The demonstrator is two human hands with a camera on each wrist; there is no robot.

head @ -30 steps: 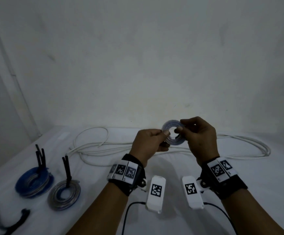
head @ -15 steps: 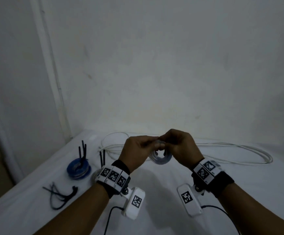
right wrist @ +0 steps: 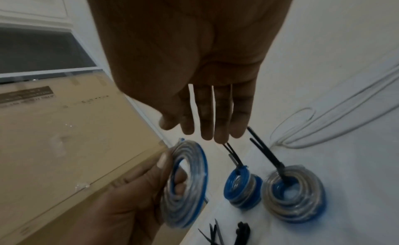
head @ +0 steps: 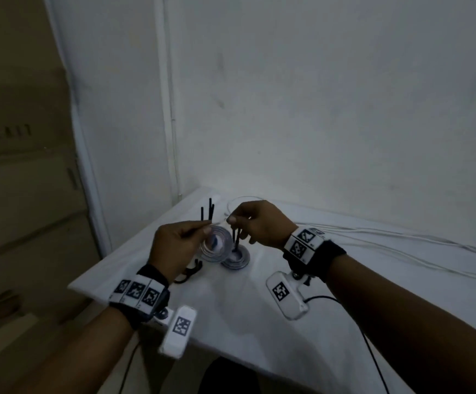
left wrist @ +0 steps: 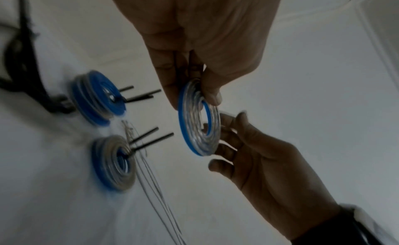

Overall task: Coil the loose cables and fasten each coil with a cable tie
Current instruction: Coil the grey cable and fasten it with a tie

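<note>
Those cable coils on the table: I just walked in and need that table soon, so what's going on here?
A person is bundling cables. Their left hand grips a small blue-and-clear coil that shows no tie yet, while the right hand hovers open beside it. Two coils already fastened with black ties sit on the white table, spare ties lie nearby, and a long white cable is still loose.

Plain white wall behind white-covered table; vertical white pipe in corner; tan cardboard box at left; dim light.
</note>
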